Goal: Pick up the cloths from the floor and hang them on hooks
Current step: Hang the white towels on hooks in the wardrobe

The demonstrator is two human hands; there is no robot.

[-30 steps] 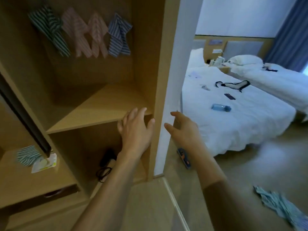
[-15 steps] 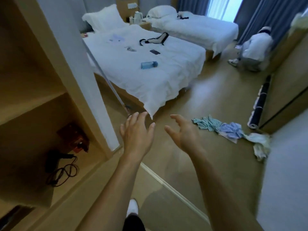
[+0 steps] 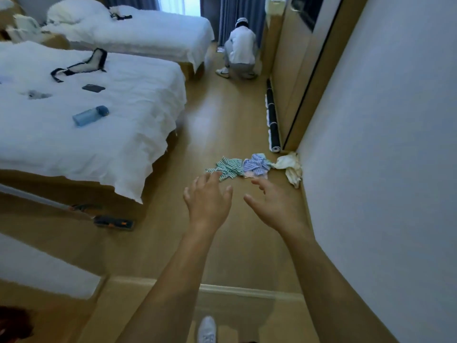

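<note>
Three crumpled cloths lie in a row on the wooden floor near the right wall: a green striped cloth (image 3: 228,167), a blue striped cloth (image 3: 256,164) and a cream cloth (image 3: 290,168) against the wall. My left hand (image 3: 209,201) and my right hand (image 3: 274,206) are stretched out in front of me, fingers spread and empty, held in the air on the near side of the cloths. No hooks are in view.
A white bed (image 3: 86,115) with a blue bottle (image 3: 90,115) fills the left; a second bed (image 3: 138,33) stands behind. A person (image 3: 239,53) crouches at the far end. A rolled mat (image 3: 272,117) lies along the wardrobe. A dark tool (image 3: 113,222) lies by the bed.
The view has swung right, away from the wardrobe with the hung cloths, to the floor cloths, which are now straight ahead. Both hands stay open and empty.
</note>
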